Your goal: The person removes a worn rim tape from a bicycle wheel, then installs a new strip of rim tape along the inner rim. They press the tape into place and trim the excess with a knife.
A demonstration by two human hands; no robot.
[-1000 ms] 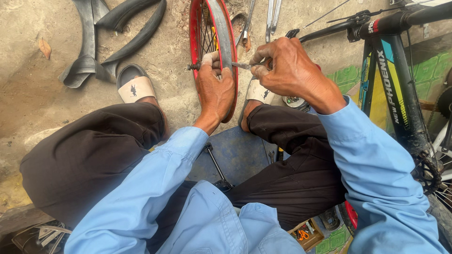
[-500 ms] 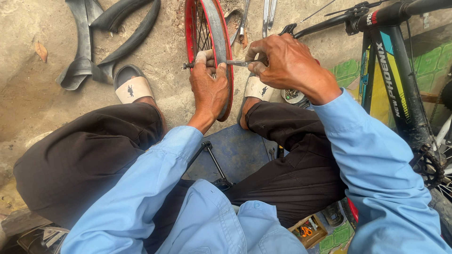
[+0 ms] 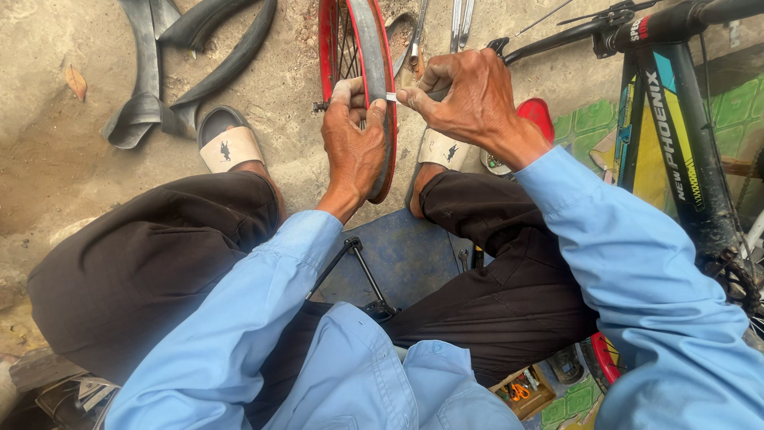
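1. Bicycle frame at right edge: black tubes with yellow and teal panels and white lettering along the down tube; it stands just beside the right sleeve.
2. Small open box at bottom centre, orange-brown, with small tools inside; contents too small to tell apart.
3. Pale sandals: left sandal carries a small dark printed mark on its strap; right sandal partly hidden under the right hand.
4. Red bicycle wheel stands upright between the feet, grey rim strip facing the camera, rim seen edge-on.
5. Left hand: palm against the rim, fingers curled around it, thumb and forefinger at the rim strip by a small metal piece.
6. Right hand: knuckles up, thumb and forefinger pinched on that same small metal piece at the wheel's right edge; other fingers curled in.
7. Both arms in light blue sleeves, forearms converging on the wheel; dark trousers, knees apart.
8. Black inner tube lies slack on the ground at upper left, well apart from the hands.
9. Surface: bare, gritty concrete ground; a dry leaf near the tube; metal hand tools lie beyond the wheel.
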